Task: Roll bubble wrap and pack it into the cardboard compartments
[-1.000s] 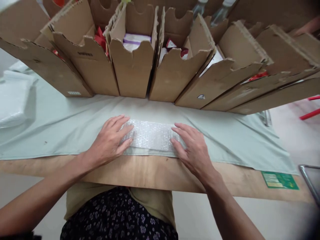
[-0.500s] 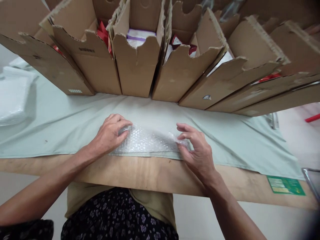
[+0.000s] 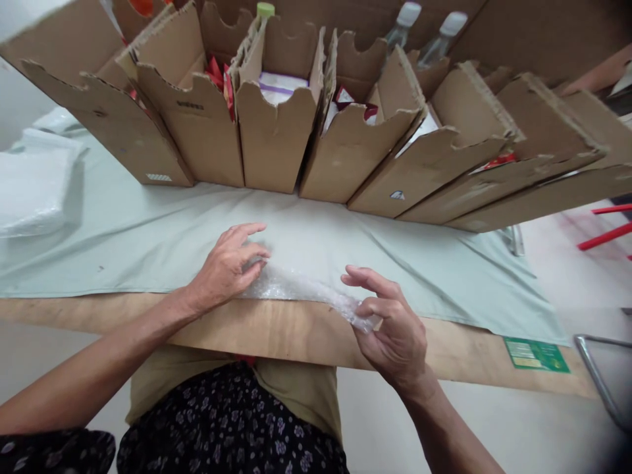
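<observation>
A narrow strip of clear bubble wrap (image 3: 291,284) stretches between my hands, over the front edge of the green cloth. My left hand (image 3: 230,263) is at its left end, with the thumb and a fingertip closed on the wrap and the index finger held out apart. At the other end, my right hand (image 3: 392,322) pinches the gathered corner between thumb and fingers, while the index finger points away from it. That right end is raised and tilts toward me over the bare wooden edge.
Tall open cardboard bins (image 3: 276,138) with packets inside line the back. Stacked bubble-wrap pieces (image 3: 34,191) lie at the far left. Green cloth (image 3: 148,243) covers most of the wooden table (image 3: 276,332). A green card (image 3: 536,354) lies at the right; clear bottles (image 3: 437,47) stand behind.
My right hand has pulled its end of the bubble wrap up and toward me, so the strip now looks narrower and slanted. My left hand's fingers have spread a little. The camera view has shifted.
</observation>
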Demonstrator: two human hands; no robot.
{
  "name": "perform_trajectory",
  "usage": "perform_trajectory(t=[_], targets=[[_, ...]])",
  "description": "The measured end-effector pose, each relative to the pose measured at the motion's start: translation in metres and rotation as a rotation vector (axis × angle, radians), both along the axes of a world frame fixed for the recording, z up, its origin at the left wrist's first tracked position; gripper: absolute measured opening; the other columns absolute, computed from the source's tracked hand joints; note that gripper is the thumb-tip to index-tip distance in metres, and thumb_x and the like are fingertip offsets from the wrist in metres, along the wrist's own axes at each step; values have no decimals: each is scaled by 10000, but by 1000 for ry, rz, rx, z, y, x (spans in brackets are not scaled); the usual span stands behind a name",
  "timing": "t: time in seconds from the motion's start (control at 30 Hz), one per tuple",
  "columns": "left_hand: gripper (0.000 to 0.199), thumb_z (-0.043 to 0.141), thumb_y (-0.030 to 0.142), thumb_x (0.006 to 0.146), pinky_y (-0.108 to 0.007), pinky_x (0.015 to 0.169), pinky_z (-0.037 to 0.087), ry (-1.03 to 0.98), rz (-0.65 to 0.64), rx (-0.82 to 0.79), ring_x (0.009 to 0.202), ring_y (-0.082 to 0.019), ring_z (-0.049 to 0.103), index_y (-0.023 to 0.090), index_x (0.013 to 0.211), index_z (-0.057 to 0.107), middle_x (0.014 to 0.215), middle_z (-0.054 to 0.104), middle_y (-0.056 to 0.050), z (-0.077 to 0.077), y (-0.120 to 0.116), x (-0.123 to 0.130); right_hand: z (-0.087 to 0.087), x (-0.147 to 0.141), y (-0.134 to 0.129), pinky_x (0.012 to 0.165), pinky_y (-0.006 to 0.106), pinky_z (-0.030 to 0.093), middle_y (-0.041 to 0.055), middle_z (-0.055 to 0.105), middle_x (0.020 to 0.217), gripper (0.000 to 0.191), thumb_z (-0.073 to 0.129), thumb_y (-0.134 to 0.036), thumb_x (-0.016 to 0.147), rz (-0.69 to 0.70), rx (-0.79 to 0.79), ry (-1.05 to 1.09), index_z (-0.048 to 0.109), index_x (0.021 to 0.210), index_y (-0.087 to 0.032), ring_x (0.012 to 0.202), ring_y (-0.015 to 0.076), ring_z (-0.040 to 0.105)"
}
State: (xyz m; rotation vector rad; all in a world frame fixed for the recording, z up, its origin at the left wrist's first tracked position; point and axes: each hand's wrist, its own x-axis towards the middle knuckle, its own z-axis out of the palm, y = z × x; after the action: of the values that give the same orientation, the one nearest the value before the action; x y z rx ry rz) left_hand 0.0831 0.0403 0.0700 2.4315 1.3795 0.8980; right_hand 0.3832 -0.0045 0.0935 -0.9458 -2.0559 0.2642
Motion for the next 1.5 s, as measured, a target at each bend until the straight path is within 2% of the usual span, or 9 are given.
perform_trajectory(t=[0.13,0.27,0.37,0.5,0.63,0.83,0.97,1.23,1.5], targets=[[103,593,193,984,-475,1021,585,-82,87,58,1172,-252,702,215,992,693,1291,706,-96,18,-6,-4,-3,2,-1,819,419,649,111,679,1353,239,652,-73,933,-55,-105,127,492,956,-248,979,220,771],[135,626,145,942,-523,1109,527,-52,197,212,1281,-285,643,247,994,698,1331,688,-65,34,-7,-13,-6,0,6,859,441,627,114,680,1357,267,595,-8,904,-68,21,95,529,999,-249,1074,244,745],[186,621,113,910,-595,1169,456,77,196,233,1409,-338,545,257,983,713,1383,659,-66,27,-10,-23,-8,2,11,885,464,579,106,712,1329,300,512,28,873,11,67,-224,565,991,-242,1184,286,704],[253,606,89,884,-623,1169,453,210,115,155,1402,-350,557,248,1055,706,1391,661,-93,7,-30,-38,-12,13,9,916,482,537,109,715,1338,274,514,-58,914,149,-115,-469,634,1094,-225,1200,305,682],[328,648,85,860,-622,1193,433,163,64,132,1426,-354,536,245,1144,685,1404,659,-111,4,-46,-37,-14,12,11,914,440,526,110,741,1248,183,603,-211,1003,98,-108,-348,631,1183,-224,1111,264,703],[256,648,258,930,-573,1150,463,150,-111,-53,1248,-316,649,224,1172,725,1297,725,-115,2,-28,-21,-18,-10,29,938,468,544,111,732,1306,142,603,-255,1034,186,-127,-471,720,1101,-211,1153,286,694],[256,653,322,926,-558,1127,459,170,-107,-73,1199,-308,653,224,1150,730,1271,730,-108,-4,-22,-20,-21,-6,27,1008,504,562,135,689,1399,224,658,-339,1006,232,-189,-430,725,1178,-212,1251,301,669],[216,636,334,942,-522,1032,488,189,-93,-50,1133,-314,658,208,1095,721,1226,734,-117,-2,-22,-20,-35,-5,28,964,437,604,87,767,1279,200,551,-179,1048,163,-167,-331,746,1011,-204,1180,249,735],[334,685,421,923,-620,1175,397,243,-11,14,1265,-365,634,205,1175,718,1341,697,-156,7,-11,1,-1,-7,28,954,382,587,23,805,1099,176,536,-200,1063,83,-298,-147,708,1052,-237,1029,197,753]])
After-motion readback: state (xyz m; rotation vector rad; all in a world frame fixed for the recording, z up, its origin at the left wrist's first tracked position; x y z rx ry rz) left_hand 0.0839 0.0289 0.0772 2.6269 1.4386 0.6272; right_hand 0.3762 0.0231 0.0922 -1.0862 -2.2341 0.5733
